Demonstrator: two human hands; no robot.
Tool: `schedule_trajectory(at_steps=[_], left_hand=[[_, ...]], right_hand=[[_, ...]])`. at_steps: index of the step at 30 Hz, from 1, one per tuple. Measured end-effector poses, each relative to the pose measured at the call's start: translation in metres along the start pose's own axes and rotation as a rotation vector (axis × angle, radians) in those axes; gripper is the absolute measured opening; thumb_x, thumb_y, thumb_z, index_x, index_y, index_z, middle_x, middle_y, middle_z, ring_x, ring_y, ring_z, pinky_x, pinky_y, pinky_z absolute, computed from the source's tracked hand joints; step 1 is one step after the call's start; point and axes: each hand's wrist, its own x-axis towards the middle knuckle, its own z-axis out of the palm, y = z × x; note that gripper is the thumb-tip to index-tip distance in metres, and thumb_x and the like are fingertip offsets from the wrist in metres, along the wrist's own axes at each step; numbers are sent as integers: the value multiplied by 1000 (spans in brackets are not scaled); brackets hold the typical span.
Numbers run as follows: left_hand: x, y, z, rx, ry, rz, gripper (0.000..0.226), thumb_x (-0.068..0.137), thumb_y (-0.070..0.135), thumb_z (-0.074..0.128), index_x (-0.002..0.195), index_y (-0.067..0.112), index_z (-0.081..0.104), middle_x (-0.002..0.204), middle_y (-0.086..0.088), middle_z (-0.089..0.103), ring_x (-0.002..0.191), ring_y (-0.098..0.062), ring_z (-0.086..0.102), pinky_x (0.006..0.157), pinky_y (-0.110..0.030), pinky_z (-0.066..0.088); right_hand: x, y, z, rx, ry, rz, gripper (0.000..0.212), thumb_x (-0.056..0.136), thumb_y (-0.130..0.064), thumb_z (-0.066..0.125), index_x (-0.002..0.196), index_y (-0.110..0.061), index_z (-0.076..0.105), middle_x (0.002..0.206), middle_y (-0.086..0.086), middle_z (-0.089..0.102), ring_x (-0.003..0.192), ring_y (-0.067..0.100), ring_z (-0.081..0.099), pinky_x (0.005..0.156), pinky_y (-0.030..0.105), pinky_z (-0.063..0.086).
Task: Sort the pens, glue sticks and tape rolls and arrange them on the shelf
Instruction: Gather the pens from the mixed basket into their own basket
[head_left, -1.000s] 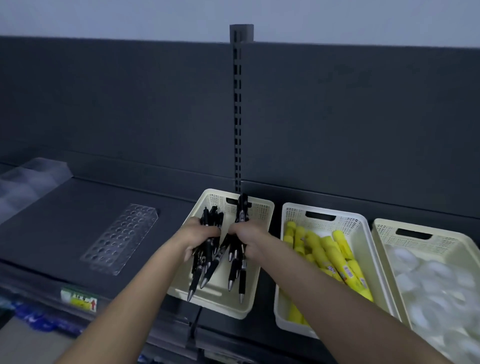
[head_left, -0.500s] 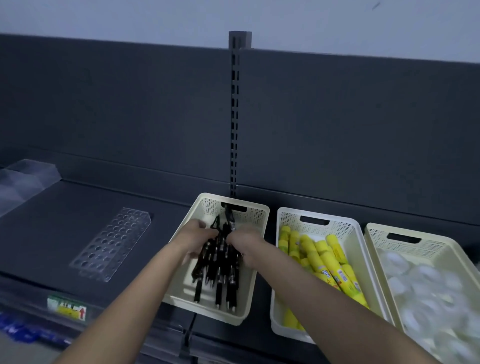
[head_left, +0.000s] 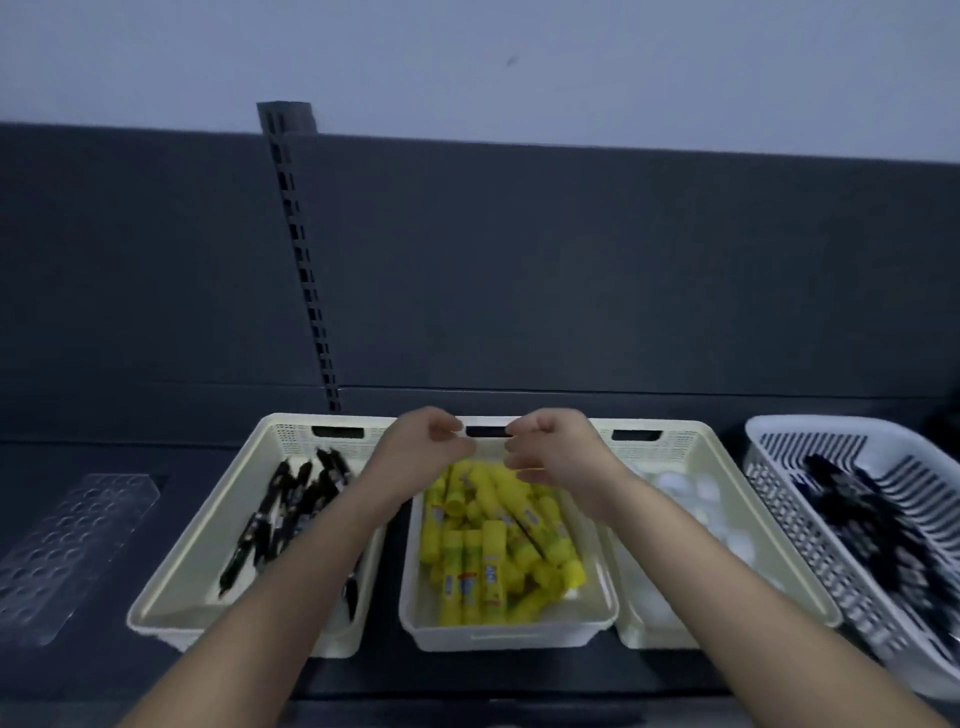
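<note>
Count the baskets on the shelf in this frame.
4, in a row: pen basket at left, glue basket in the middle, tape basket right of it, slatted basket far right, cut by the frame edge. More could lie beyond.

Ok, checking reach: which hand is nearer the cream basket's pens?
Left. Left hand is just right of the pens; right hand is farther right, above the glue sticks.
</note>
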Motion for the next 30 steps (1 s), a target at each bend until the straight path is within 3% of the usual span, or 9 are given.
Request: schedule_trajectory(at_steps=[5, 9, 13, 18, 20, 22, 25, 28, 30], left_hand=[[-6, 38, 69, -3, -95, 32, 20, 80, 28, 71, 99, 26, 66, 98, 10, 68, 91, -5, 63, 77, -27, 52], [-10, 68, 128, 57, -156, 94, 21, 79, 29, 72, 98, 24, 67, 92, 11, 68, 86, -7, 63, 64, -15, 45], [-15, 99, 197, 95, -202, 137, 24, 80, 27, 72, 103, 22, 65, 93, 8, 67, 87, -10, 64, 65, -15, 45], [-26, 139, 287, 81, -263, 161, 28, 81, 26, 71, 108, 21, 64, 94, 8, 66, 81, -5, 62, 50, -8, 42], [-28, 151, 319, 66, -282, 164, 32, 82, 27, 70, 112, 20, 63, 93, 9, 67, 80, -3, 62, 54, -8, 43], [-30, 161, 347, 68, -320, 152, 36, 85, 29, 67, 118, 19, 59, 98, 7, 66, 82, -7, 63, 59, -10, 46], [-31, 171, 384, 72, -399, 73, 40, 89, 32, 62, 125, 20, 49, 106, 2, 62, 90, -18, 64, 71, -28, 51], [-28, 176, 417, 93, -445, -33, 22, 88, 28, 62, 102, 24, 46, 97, -6, 61, 87, -25, 63, 77, -36, 51], [-24, 175, 435, 109, -442, -66, 25, 85, 21, 62, 76, 21, 39, 73, -1, 50, 64, -15, 51, 61, -29, 40]], right_hand=[[-12, 25, -72, 56, 83, 21, 15, 88, -1, 56, 81, -14, 59, 82, 5, 61, 65, 16, 61, 58, 23, 49], [-21, 49, -137, 25, 192, 13, 16, 89, -1, 55, 81, -15, 58, 81, 3, 61, 67, 16, 63, 63, 26, 50], [-31, 76, -213, -63, 273, 20, 15, 88, -2, 54, 83, -15, 59, 87, 7, 62, 70, 18, 64, 66, 31, 53], [-38, 116, -316, -347, 362, 16, 16, 83, 0, 47, 67, -2, 51, 64, 6, 51, 58, 20, 48, 57, 30, 42], [-38, 134, -353, -446, 358, 55, 19, 84, 0, 48, 66, 0, 39, 61, 9, 40, 57, 22, 38, 54, 31, 33], [-34, 154, -384, -480, 359, 93, 20, 87, 0, 51, 70, 6, 43, 63, 17, 42, 61, 30, 42, 57, 35, 37], [-26, 177, -416, -525, 361, 106, 30, 88, -2, 54, 66, 5, 34, 61, 17, 33, 54, 27, 32, 53, 25, 28], [-11, 190, -437, -504, 352, 144, 40, 87, -8, 55, 60, -11, 25, 53, 7, 26, 49, 21, 24, 45, 25, 21], [0, 195, -444, -507, 348, 206, 41, 88, -17, 58, 60, -15, 28, 50, 1, 27, 44, 18, 25, 44, 25, 20]])
